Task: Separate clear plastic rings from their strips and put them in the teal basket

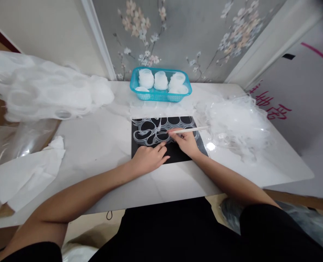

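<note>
A black mat [174,157] lies on the table in front of me. On it rests a translucent white sheet of joined rings [146,142], partly cut into loose loops. My right hand [187,142] pinches a thin white pen-like tool [194,129] close to its lower end, over one of the rings; its tip is too small to make out. My left hand [150,158] lies on the mat's left front part, fingers stretched out, with the index fingertip at the sheet's near edge beside the right hand.
A blue basket [161,97] with several stacks of white rings stands behind the mat. A tangled heap of clear strips [237,120] lies at right. At left are a bulky bag of white rings [49,91] and white tissue paper [27,174]. The table's front edge [161,198] is near my body.
</note>
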A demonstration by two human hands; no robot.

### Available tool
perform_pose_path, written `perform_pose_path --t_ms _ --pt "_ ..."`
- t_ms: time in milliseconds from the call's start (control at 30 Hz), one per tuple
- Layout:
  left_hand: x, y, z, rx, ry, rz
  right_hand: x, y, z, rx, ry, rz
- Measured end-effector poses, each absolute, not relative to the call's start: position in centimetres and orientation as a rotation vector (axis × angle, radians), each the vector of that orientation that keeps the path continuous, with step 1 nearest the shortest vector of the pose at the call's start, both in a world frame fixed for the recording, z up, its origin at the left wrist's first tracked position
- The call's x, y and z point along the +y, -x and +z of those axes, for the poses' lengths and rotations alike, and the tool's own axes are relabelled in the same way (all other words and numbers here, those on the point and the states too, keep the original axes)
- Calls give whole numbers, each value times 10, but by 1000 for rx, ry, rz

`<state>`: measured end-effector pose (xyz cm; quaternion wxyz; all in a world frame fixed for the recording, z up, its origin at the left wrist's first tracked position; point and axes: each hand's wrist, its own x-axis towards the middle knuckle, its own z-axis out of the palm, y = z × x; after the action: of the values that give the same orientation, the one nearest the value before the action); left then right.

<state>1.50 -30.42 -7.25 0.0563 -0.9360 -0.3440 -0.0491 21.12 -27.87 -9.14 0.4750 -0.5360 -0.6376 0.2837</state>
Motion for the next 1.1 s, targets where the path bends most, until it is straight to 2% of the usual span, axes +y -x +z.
perform_pose_path --t_ms 133,333,533,800,1100 --pt "-306 -15 -73 -1018 2827 -156 -280 -212 -85 -1377 1330 402" --pt "-302 -16 -72 -1173 2853 -54 -282 -202 -88 -1764 1333 769" --pt "-302 -17 -71 -1192 2896 -1 -280 -203 -88 -1684 1399 822" --pt "-302 -18 -74 -1220 2900 -47 -282 -203 -92 -1726 1392 800" --pt "-300 -17 -71 -1392 2970 -90 -292 -204 -98 -2040 1293 498"
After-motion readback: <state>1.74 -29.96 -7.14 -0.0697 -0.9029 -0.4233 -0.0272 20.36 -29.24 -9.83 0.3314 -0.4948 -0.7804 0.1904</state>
